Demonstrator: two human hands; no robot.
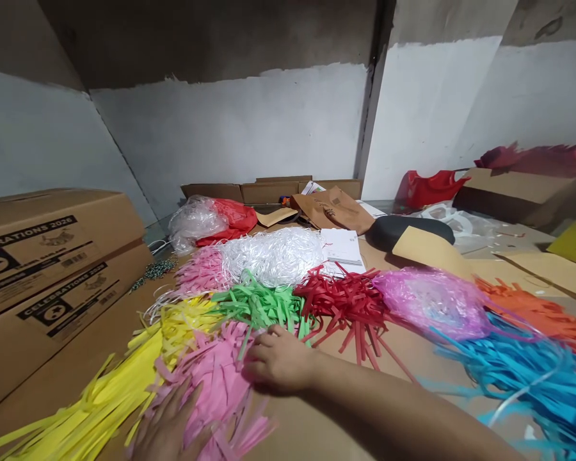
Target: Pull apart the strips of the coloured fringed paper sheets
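A pile of pink paper strips (218, 378) lies at the front, on the brown cardboard surface. My left hand (170, 426) rests on its lower left part with the fingers spread. At the pile's right edge is my right hand (281, 360), its fingers curled down against the strips; whether it pinches any is hidden. Yellow strips (125, 384) lie beside the pink ones on the left. Green strips (262, 304) are just behind my right hand, with red strips (345, 298) to their right.
Two stacked cardboard boxes (62, 282) stand at the left. Blue strips (523, 371), orange strips (542, 314) and a pink plastic bag (434, 301) lie at the right. Behind are white strings (278, 256), a printed paper (343, 250) and a dark case (406, 232).
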